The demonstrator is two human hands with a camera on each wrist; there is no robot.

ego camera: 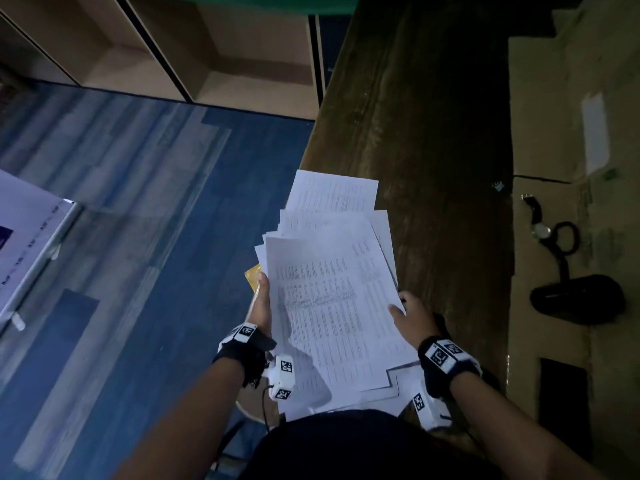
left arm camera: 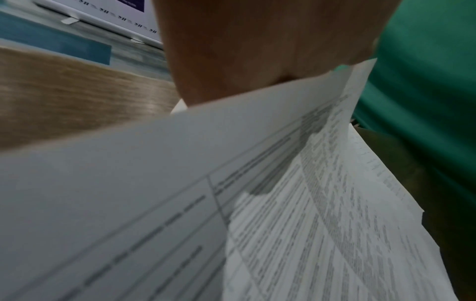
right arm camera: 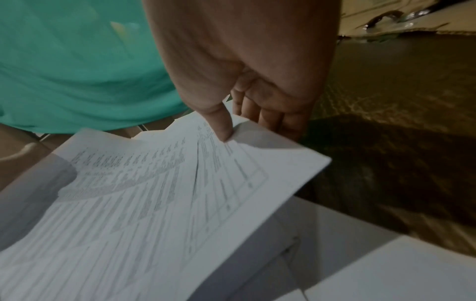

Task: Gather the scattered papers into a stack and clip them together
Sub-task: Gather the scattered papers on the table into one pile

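A loose, fanned bundle of printed white papers [ego camera: 329,289] is held between both hands above the left edge of a dark wooden table [ego camera: 433,133]. My left hand [ego camera: 261,299] grips the bundle's left edge, thumb on top; its fingers are hidden under the sheets. The papers [left arm camera: 231,203] fill the left wrist view below the left hand [left arm camera: 257,51]. My right hand [ego camera: 410,315] pinches the right edge, and in the right wrist view its thumb [right arm camera: 221,124] presses on the top sheet [right arm camera: 154,193] with fingers beneath. A small dark clip-like object [ego camera: 498,186] lies further up the table.
A yellowish item [ego camera: 252,277] peeks out beside the left thumb. A cardboard sheet [ego camera: 571,116] covers the table's right side, carrying a wristwatch [ego camera: 538,220] and a black bag with a strap [ego camera: 578,296]. Blue floor [ego camera: 138,202], shelving [ego camera: 173,46] and a white board [ego camera: 27,230] lie left.
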